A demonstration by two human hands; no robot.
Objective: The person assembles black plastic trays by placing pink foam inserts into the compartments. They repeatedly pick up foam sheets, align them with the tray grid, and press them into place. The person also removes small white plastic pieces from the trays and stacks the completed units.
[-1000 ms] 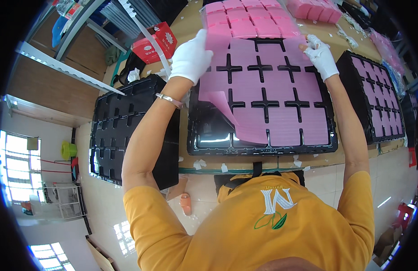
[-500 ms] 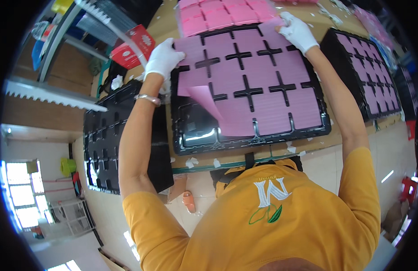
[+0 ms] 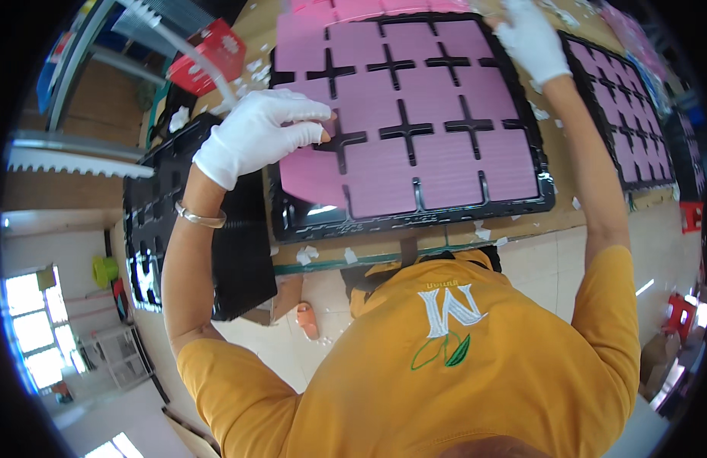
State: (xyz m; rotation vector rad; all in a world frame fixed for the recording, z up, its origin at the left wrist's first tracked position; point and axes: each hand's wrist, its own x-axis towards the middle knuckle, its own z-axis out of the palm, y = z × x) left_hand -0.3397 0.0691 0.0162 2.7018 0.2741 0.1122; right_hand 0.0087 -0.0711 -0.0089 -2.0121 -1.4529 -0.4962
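Note:
A black plastic tray (image 3: pixel 414 221) lies in front of me. Over it is a pink foam sheet (image 3: pixel 437 168), with the tray's black cross-shaped ribs showing through its slots. At the near left corner, a flap of the sheet (image 3: pixel 309 174) sits unevenly, and bare tray shows beside it. My left hand (image 3: pixel 254 137), in a white glove with bare fingertips, hovers over the tray's left side near this flap, thumb and fingers apart. Beyond the far right corner is my gloved right hand (image 3: pixel 533 46), off the sheet; its fingers look stretched out, though somewhat blurred.
More pink sheets (image 3: pixel 307 27) lie behind the tray. Pink-lined black trays (image 3: pixel 624 114) stand at right; black trays (image 3: pixel 239 252) are stacked at left. A red box (image 3: pixel 208 57) and a toothed metal rack bar (image 3: pixel 78 162) are at far left. White scraps (image 3: pixel 307 254) litter the table.
My left hand has come down from the far left corner toward the near left flap. My right hand has let go of the far right corner. The folded flap now lies lower.

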